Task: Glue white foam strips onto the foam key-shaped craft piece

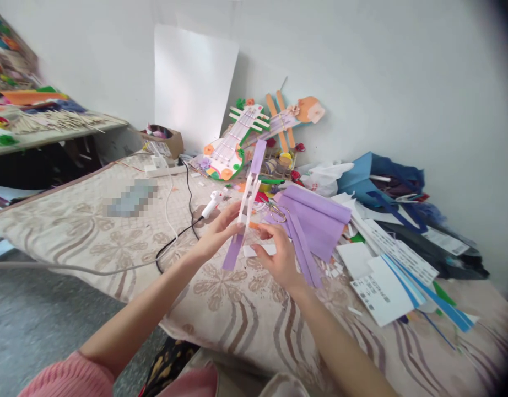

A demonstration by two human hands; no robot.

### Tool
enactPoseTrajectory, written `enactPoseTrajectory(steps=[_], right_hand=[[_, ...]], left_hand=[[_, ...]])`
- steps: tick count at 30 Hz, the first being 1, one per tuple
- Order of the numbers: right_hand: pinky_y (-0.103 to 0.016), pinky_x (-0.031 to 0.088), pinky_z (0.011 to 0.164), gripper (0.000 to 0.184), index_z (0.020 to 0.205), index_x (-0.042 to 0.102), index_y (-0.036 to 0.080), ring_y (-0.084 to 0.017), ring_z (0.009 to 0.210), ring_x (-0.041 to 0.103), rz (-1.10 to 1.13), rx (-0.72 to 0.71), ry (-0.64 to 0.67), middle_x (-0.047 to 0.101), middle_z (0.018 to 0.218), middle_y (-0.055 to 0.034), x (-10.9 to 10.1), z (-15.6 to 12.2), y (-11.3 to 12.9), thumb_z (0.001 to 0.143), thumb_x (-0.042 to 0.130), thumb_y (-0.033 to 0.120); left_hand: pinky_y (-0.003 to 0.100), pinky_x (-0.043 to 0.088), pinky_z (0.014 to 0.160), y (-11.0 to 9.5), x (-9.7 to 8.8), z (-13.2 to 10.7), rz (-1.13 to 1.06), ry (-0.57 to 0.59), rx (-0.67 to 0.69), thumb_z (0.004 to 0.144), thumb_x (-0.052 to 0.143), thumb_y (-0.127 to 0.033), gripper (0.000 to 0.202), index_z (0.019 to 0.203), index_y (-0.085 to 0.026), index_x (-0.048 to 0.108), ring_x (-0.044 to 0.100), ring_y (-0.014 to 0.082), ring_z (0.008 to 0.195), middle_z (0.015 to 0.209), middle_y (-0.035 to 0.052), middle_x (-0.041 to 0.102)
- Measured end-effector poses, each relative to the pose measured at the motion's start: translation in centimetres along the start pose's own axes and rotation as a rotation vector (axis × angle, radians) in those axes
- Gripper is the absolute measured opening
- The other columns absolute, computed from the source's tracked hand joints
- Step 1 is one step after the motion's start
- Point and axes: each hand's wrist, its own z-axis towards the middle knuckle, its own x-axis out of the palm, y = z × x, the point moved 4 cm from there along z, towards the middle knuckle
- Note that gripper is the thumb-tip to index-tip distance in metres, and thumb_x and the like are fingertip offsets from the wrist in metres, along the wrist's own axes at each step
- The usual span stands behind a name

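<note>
My left hand (221, 231) is closed around the lower part of a narrow white craft piece (251, 190), held tilted above the table. A purple paper strip (259, 157) sticks out at its top, and purple also shows below my fingers. At the craft piece's right side, the fingers of my right hand (281, 259) pinch a small orange piece (253, 225); its exact kind is too small to tell. The right thumb stands a little apart. Beyond my left hand lies a white glue gun (212, 204). Scissors (277, 212) rest on purple paper (315, 218) to the right.
Two decorated paper instruments (237, 140) lean at the wall, near a white board (192, 82). A black cord (171, 242) and a power strip (165, 170) lie left. Cardboard pieces (382, 292) and a blue bag (365, 173) crowd the right of the patterned tablecloth (221, 286).
</note>
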Motion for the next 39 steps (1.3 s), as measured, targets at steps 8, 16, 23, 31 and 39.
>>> enactPoseTrajectory(steps=[8, 16, 23, 31, 39], right_hand=[[-0.038, 0.058, 0.085, 0.040, 0.132, 0.059, 0.031, -0.023, 0.098, 0.069, -0.051, -0.227, -0.065, 0.069, 0.102, -0.0073, 1.4, 1.3, 1.2, 0.094, 0.059, 0.018], [-0.036, 0.061, 0.078, 0.050, 0.137, 0.055, 0.030, -0.022, 0.089, 0.071, -0.064, -0.313, -0.091, 0.072, 0.097, -0.0069, 1.1, 0.6, 0.0, 0.091, 0.062, 0.012], [-0.035, 0.062, 0.074, 0.051, 0.140, 0.051, 0.027, -0.020, 0.079, 0.071, -0.064, -0.313, -0.084, 0.072, 0.091, -0.0053, 1.4, 0.1, -0.5, 0.092, 0.060, 0.011], [-0.031, 0.063, 0.073, 0.050, 0.136, 0.055, 0.019, -0.019, 0.087, 0.070, -0.070, -0.318, -0.078, 0.070, 0.094, -0.0067, 1.4, -0.3, -0.8, 0.088, 0.062, 0.005], [-0.027, 0.061, 0.064, 0.031, 0.120, 0.061, 0.021, -0.019, 0.081, 0.072, -0.108, -0.264, -0.050, 0.070, 0.089, -0.0051, 1.2, -0.5, -0.9, 0.091, 0.060, 0.010]], left_hand=[[0.053, 0.030, 0.122, 0.9, -0.5, -2.1, 0.102, -0.084, -0.079, 0.087, 0.068, -0.051, 0.072, 0.149, -0.028, 0.040, 0.028, 0.0330, 0.152, 0.163, 0.0108, 0.032], [0.043, 0.046, 0.109, -1.9, -6.9, -13.7, 0.642, 0.137, -0.347, 0.091, 0.064, -0.044, 0.046, 0.135, -0.034, 0.058, 0.059, 0.0269, 0.127, 0.139, 0.0054, 0.063], [0.029, 0.047, 0.067, -4.4, -20.1, -16.6, 1.211, -0.228, -0.572, 0.089, 0.052, -0.044, 0.028, 0.079, -0.020, 0.064, 0.061, 0.0205, 0.070, 0.074, 0.0034, 0.067], [0.058, 0.038, 0.105, -1.0, -26.2, -12.6, 1.599, -0.534, -0.201, 0.093, 0.042, -0.040, 0.032, 0.112, -0.018, 0.055, 0.051, 0.0379, 0.124, 0.117, 0.0165, 0.067], [0.059, 0.036, 0.104, -0.4, -26.4, -12.3, 1.648, -0.548, -0.269, 0.097, 0.039, -0.035, 0.026, 0.110, -0.018, 0.055, 0.044, 0.0375, 0.132, 0.128, 0.0168, 0.064]])
